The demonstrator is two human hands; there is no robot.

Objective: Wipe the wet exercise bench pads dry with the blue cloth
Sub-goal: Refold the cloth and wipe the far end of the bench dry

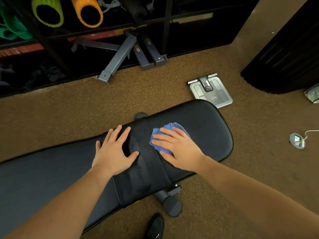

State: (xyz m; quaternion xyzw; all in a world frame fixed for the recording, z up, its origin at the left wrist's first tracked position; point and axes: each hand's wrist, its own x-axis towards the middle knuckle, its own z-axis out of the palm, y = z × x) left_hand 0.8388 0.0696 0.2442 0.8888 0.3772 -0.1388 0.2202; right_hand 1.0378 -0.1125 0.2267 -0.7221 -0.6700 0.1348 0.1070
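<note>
My two hands were flat on the black bench, one on the blue cloth.

From my head camera, my right hand [176, 147] lay spread out with straight fingers, pressing the blue cloth [165, 135] down on the short seat pad [203, 121]; it did not grab the cloth. My left hand [115, 150] was flat and held nothing, resting on the long back pad [51, 163] at about 9 o'clock from the cloth. A grey scale [209, 90] sat on the brown floor [138, 90] at about 1 o'clock from the cloth. My black shoe [155, 226] was at 6 o'clock.
</note>
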